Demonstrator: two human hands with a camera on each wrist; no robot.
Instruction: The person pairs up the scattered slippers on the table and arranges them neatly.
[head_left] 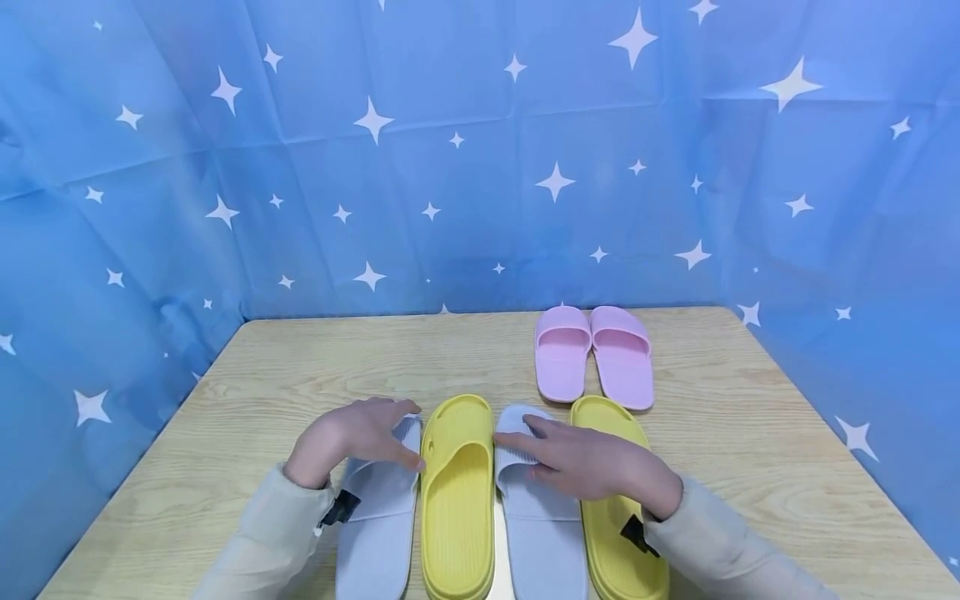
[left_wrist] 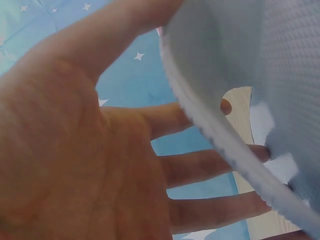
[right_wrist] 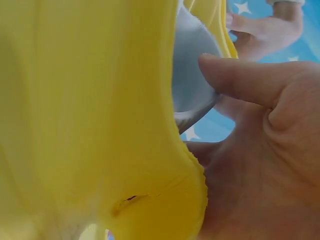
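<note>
Four slippers stand side by side at the table's front, grey and yellow by turns. My left hand [head_left: 356, 437] lies over the toe end of the left grey slipper [head_left: 375, 542], fingers spread and the thumb reaching to the edge of the left yellow slipper [head_left: 459, 492]. In the left wrist view its straight fingers pass behind the grey strap [left_wrist: 200, 115]. My right hand [head_left: 592, 462] spreads over the strap of the right grey slipper [head_left: 543, 550], its wrist above the right yellow slipper [head_left: 611, 421]. In the right wrist view its extended thumb [right_wrist: 240, 77] overlaps the grey strap.
Two pink slippers [head_left: 562, 354] stand together farther back, right of the middle. The wooden table [head_left: 337, 354] is bounded behind and at the sides by a blue star-patterned curtain [head_left: 450, 183]. A pale strip [head_left: 500, 554] shows between the left yellow and right grey slippers.
</note>
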